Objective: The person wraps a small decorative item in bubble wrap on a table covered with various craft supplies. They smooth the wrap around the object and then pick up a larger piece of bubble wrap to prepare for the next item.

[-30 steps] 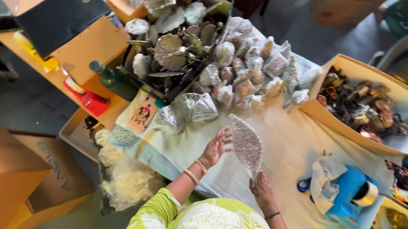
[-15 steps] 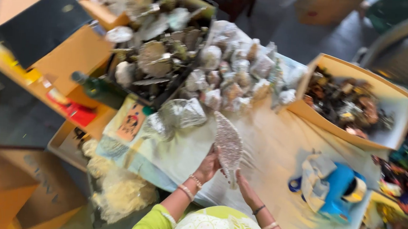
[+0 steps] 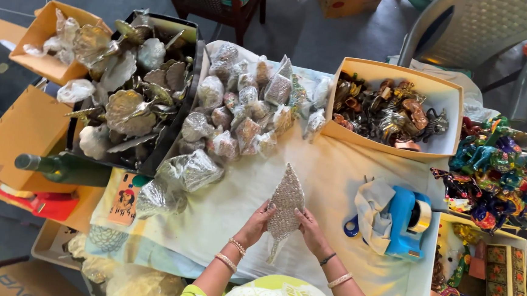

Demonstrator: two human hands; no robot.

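Cloth in a pale cream colour covers the worktop [image 3: 347,171], which fills the middle of the frame over a dark floor. At lower centre, both hands hold a silver leaf-shaped ornament [image 3: 285,204] flat against the cloth: the left hand [image 3: 258,222] grips its left edge with curled fingers, the right hand [image 3: 310,228] grips its right edge the same way, and the stem points down between the wrists. Just above lies a heap of plastic-wrapped ornaments [image 3: 241,119]. At upper left a dark tray [image 3: 186,70] is piled with silver leaf pieces, with a green bottle [image 3: 61,166] lying below it. At upper right sits a cardboard box [image 3: 402,74] of metal figurines, and right of the hands a blue tape dispenser [image 3: 402,220] stands beside a crumpled cloth [image 3: 374,205]. Painted toy figures [image 3: 493,174] crowd the right edge
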